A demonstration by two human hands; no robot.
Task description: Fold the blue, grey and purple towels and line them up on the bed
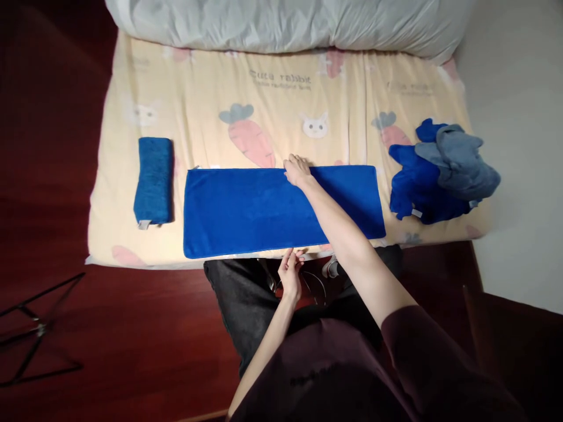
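Note:
A blue towel lies folded into a long flat strip along the near side of the bed. My right hand reaches across it to the middle of its far edge, with bent fingers closed on that edge. Just below the near edge, my left hand is held palm up with its fingers loosely curled and apart, holding nothing. To the left of the strip rests a smaller folded blue towel with a white tag. On the right are crumpled blue cloths with a grey-blue cloth heaped on top.
A yellow sheet printed with carrots and rabbits covers the bed. A white quilt is bunched along the far side. The wall stands at the right. On the dark red floor at left are black stand legs.

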